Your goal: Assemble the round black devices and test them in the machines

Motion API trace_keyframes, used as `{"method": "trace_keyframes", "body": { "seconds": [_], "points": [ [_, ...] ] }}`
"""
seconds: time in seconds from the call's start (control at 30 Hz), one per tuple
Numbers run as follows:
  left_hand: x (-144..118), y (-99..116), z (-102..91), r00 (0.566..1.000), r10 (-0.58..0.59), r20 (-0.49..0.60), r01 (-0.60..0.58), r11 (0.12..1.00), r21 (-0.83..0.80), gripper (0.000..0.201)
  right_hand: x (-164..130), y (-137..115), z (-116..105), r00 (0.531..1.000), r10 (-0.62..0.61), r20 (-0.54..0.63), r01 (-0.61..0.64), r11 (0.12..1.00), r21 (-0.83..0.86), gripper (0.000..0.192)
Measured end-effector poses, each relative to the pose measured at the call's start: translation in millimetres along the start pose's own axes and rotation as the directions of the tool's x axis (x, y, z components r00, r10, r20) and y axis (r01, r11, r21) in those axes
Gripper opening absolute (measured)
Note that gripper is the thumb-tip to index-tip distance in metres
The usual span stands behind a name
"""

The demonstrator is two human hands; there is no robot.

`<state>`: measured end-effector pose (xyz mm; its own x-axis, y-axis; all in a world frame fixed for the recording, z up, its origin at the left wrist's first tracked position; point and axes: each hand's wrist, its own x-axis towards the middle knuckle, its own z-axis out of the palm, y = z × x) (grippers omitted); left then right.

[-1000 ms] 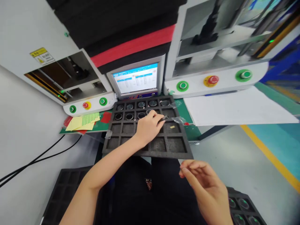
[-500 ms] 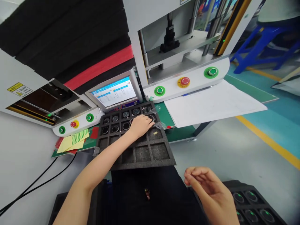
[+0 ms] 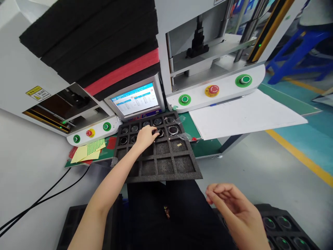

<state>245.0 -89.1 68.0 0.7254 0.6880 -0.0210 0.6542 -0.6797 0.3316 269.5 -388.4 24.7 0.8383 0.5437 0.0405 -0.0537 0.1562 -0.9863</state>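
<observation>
My left hand [image 3: 146,138] reaches over a black foam tray [image 3: 166,176], thumb and fingers closed on the edge of a dark, round, watch-like case [image 3: 160,133] in the second row. To its right in that row sits another round case [image 3: 173,130] with a shiny rim. More round cases [image 3: 158,121] fill the back row; the front pockets hold none. Part of the second row is hidden by my hand. My right hand [image 3: 235,211] hangs at the lower right, fingers loosely curled, with nothing visible in it.
Behind the tray stands a lit screen [image 3: 135,100], between two white machines with green buttons [image 3: 184,99] and red stop buttons. White paper [image 3: 247,114] lies to the right, yellow sticker sheets [image 3: 88,151] to the left. Another foam tray [image 3: 293,227] of round pieces is at lower right.
My left hand has moved left from the rightmost case of the second row to the one beside it. The view has shifted slightly; my right hand keeps its pose.
</observation>
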Motion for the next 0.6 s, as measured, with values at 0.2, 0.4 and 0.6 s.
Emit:
{"method": "trace_keyframes", "body": {
  "seconds": [0.2,0.4,0.6],
  "points": [
    [-35.5,-0.4,-7.1,0.996,-0.073,-0.044,0.042,0.876,-0.481,0.027,-8.7,-1.3,5.5,0.992,-0.122,0.017,0.123,0.976,-0.179,0.009],
    [-151.5,31.6,2.9,0.988,-0.047,0.150,0.155,0.422,-0.893,0.035,-11.7,-13.1,34.0,0.945,-0.324,0.037,0.313,0.870,-0.381,0.008],
    [-218.1,38.6,12.2,0.982,-0.152,0.113,0.135,0.139,-0.981,0.018,-25.3,-29.2,63.0,0.971,-0.222,0.091,0.237,0.949,-0.208,0.011]
  ]
}}
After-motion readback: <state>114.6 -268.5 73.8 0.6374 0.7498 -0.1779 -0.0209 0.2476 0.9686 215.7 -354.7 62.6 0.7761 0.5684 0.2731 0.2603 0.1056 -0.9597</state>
